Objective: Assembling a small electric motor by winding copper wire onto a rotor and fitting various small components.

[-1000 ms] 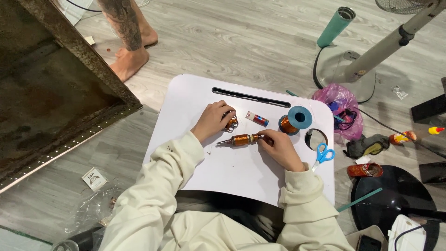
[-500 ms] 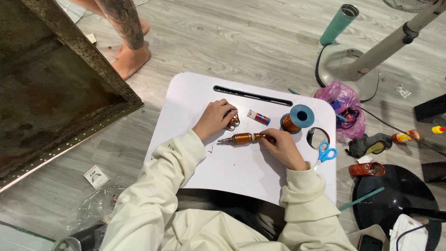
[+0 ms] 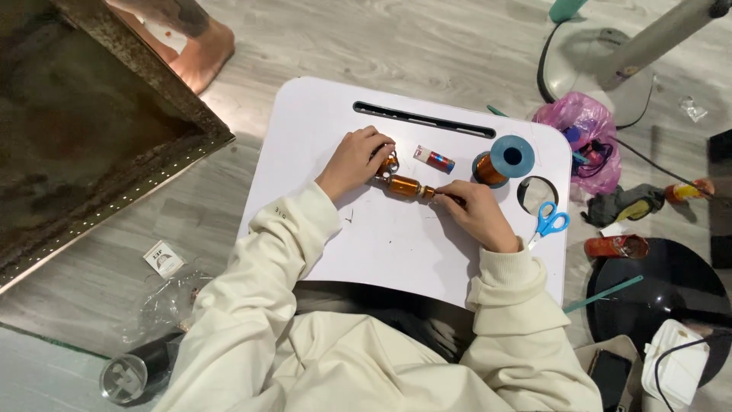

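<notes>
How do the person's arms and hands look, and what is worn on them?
Both arms are covered by long, loose cream sleeves with ribbed cuffs. The left sleeve has a small dark marking near its cuff. The left hand and right hand are bare: no gloves, and no rings or watch are visible.

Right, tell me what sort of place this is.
Probably a room at home used for hobby work, not a workshop. The person sits on a grey wood-look floor with a white lap desk across the legs; a fan base and a pink bag lie around.
</notes>
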